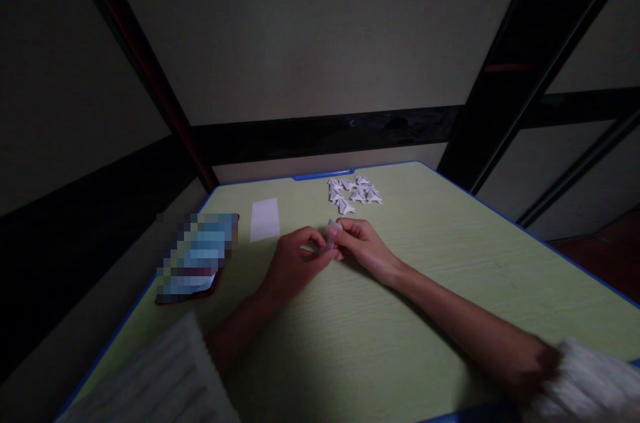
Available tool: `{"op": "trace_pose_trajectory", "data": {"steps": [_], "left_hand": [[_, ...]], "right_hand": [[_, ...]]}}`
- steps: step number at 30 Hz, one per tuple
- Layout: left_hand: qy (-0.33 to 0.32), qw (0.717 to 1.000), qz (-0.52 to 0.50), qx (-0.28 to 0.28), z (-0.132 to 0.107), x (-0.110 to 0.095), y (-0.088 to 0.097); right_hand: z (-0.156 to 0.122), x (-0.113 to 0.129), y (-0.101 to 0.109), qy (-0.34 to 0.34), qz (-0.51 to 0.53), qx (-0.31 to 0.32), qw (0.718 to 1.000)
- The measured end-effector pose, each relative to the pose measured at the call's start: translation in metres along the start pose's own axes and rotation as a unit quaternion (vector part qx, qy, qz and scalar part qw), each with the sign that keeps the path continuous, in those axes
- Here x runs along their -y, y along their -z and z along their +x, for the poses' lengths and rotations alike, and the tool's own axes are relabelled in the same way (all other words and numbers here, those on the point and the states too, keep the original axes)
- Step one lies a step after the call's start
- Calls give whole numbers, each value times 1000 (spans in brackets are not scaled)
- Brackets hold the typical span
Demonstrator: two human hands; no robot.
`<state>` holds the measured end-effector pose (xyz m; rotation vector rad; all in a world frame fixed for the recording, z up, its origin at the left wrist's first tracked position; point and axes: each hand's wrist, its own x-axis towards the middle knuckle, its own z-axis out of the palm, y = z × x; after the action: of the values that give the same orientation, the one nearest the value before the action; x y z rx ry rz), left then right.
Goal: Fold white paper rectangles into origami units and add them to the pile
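Observation:
Between my two hands, above the middle of the table, is a small folded piece of white paper (332, 231). My left hand (299, 259) pinches its lower left side with thumb and fingers. My right hand (361, 240) grips it from the right, the thumb lying over its face. Fingers cover much of the paper, so its exact shape cannot be made out. Just beyond my hands lies a group of several folded white paper figures (346, 207), close together and partly overlapping.
A flat white sheet of paper (265, 219) lies left of the figures. At the table's left edge rests a flat item with a red rim and a pixelated face (205, 253). The light green table (425, 349) has a blue edge and stands against pale panels (320, 29).

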<state>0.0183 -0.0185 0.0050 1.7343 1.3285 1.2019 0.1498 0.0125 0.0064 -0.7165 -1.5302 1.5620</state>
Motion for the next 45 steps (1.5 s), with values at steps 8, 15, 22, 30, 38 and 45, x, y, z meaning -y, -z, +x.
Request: {"op": "trace_pose_trajectory", "data": {"steps": [8, 15, 22, 30, 38, 45], "left_hand": [[73, 984, -154, 60, 6, 4, 3], [103, 974, -196, 48, 8, 5, 3], [130, 961, -236, -56, 9, 3, 9], [87, 979, -185, -13, 7, 4, 6], [51, 993, -101, 43, 4, 2, 0], [100, 970, -200, -94, 12, 1, 8]], "right_hand": [[2, 3, 7, 3, -31, 8, 999], [3, 2, 9, 10, -53, -26, 998], [5, -2, 13, -10, -89, -47, 995], [3, 1, 10, 5, -64, -34, 997], [3, 0, 8, -1, -105, -30, 994], [4, -2, 9, -15, -140, -32, 990]]}}
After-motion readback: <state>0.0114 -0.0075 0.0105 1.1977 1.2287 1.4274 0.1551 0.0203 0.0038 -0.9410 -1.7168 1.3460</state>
